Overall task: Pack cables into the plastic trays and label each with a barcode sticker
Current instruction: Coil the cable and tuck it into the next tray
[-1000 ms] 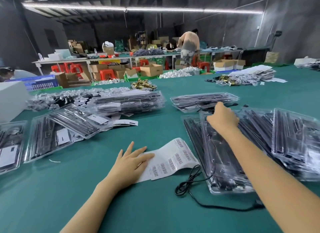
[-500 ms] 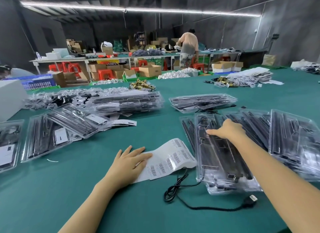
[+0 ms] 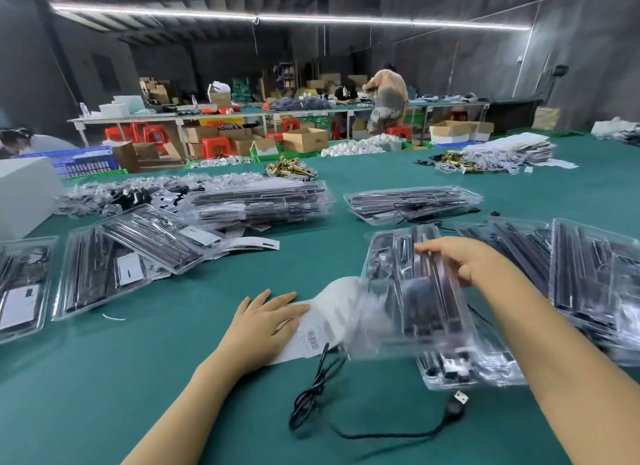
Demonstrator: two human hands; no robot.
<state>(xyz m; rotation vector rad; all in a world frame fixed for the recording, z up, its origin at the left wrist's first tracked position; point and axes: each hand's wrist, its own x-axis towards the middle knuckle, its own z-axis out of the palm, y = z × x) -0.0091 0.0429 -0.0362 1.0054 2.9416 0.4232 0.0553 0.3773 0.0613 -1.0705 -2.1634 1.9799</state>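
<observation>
Right hand grip clasping tray, now dragged over sticker sheet; left hand unmoved, flat.

Bare green table lies open front-left. Ahead, tray stacks crowd the far side; a black cable snakes across the near middle.

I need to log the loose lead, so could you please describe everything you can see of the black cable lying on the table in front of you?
The black cable is thin and rubbery-looking. It lies loose on the green table, its left part gathered into a loose coil near the barcode sticker sheet; the rest curves right to a thicker black plug with a metal tip. Neither hand touches it. It is not yet in a tray.
</observation>
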